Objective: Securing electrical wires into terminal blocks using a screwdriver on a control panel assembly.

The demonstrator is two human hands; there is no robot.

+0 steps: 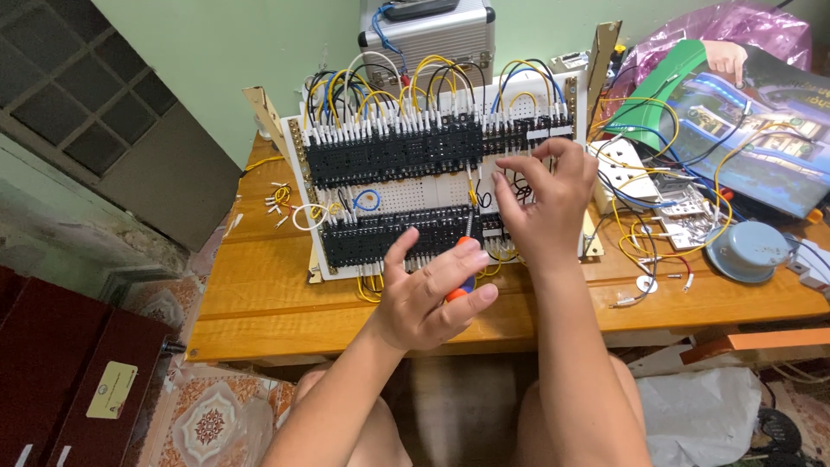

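Two hands, left hand (430, 294) gripping orange-handled screwdriver (463, 268)

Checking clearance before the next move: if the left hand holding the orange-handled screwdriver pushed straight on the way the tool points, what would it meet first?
Probably the lower row of black terminal blocks on the white wiring panel; the left hand aims the orange-handled screwdriver there, though depth is unclear.

Two hands (484, 251), one screwdriver (465, 259), one wiring board (432, 186), one metal case (430, 35).

Your orange-handled screwdriver with a blue end (462, 281) points steeply up at the white perforated wiring panel (415, 195), its metal shaft meeting the panel's lower row of black terminal blocks (389, 238).
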